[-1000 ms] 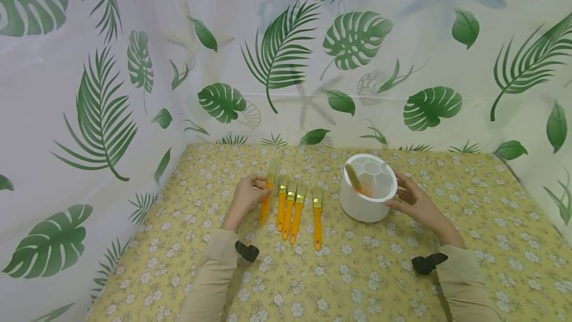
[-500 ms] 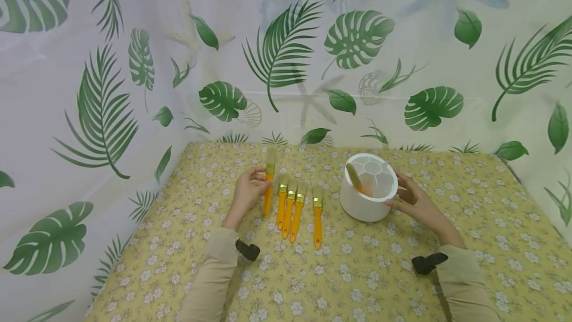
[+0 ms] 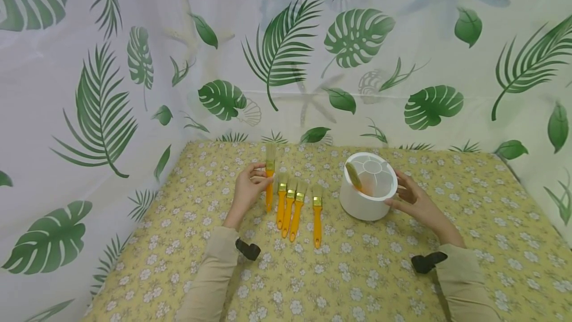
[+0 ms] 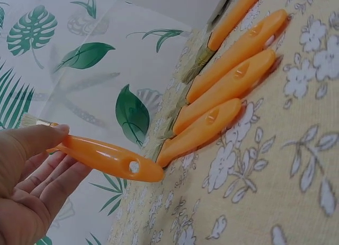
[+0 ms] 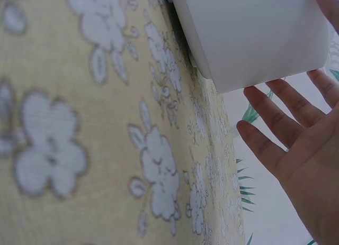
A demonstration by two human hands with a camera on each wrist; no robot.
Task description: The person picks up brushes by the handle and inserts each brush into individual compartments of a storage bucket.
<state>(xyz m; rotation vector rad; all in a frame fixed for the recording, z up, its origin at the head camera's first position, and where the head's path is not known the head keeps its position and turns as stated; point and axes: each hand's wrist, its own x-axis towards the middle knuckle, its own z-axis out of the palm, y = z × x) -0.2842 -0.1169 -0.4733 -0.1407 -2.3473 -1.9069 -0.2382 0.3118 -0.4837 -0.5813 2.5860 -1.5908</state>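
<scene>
My left hand (image 3: pixel 250 186) pinches a paintbrush (image 3: pixel 270 188) by its orange handle near the metal ferrule, bristles pointing away. In the left wrist view the handle (image 4: pixel 108 157) slants out past the fingertips, with a hole at its end. To its right, three matching paintbrushes (image 3: pixel 290 207) lie side by side on the cloth, and another brush (image 3: pixel 317 217) lies apart. My right hand (image 3: pixel 415 202) touches the side of a round white container (image 3: pixel 364 205); its fingers look nearly straight in the right wrist view. A paintbrush (image 3: pixel 354 177) leans inside the container, bristles up at the rim.
A yellow floral cloth (image 3: pixel 348 282) covers the table. White sheeting (image 3: pixel 286 123) printed with green leaves hangs behind and at the left. Divider-like lines mark the container's round top. Dark straps (image 3: pixel 429 262) sit at both cuffs.
My left hand has turned the paintbrush more upright and shifted it slightly away from me. The right hand, the container and the lying brushes stay in place.
</scene>
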